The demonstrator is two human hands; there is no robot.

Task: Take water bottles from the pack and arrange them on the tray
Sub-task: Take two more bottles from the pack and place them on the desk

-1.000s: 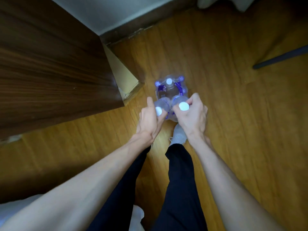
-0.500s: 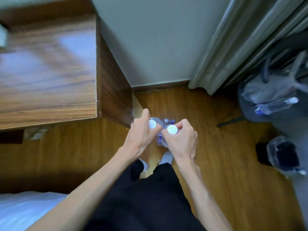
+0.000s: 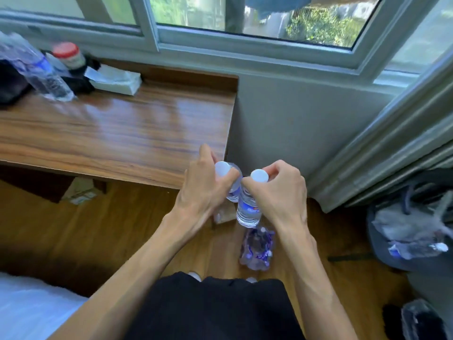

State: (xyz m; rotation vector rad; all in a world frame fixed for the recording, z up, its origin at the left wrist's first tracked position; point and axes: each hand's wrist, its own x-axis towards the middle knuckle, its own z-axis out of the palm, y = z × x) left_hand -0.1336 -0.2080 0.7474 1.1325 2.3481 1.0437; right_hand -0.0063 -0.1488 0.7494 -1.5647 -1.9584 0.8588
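My left hand grips a clear water bottle with a white cap by its neck. My right hand grips a second water bottle the same way; its blue label shows below my fingers. Both bottles hang upright in the air, side by side, just off the right front corner of the wooden desk. The plastic-wrapped pack with more bottles stands on the wooden floor below my hands. No tray is in view.
At the desk's back left stand a water bottle, a red-lidded jar, a tissue pack and a dark bag. A grey bin with rubbish stands at the right under the curtain. A white bed corner lies at lower left.
Both hands have lifted a bottle each out of the pack from floor level up to desk height. My view has risen from the floor to the desk and window.
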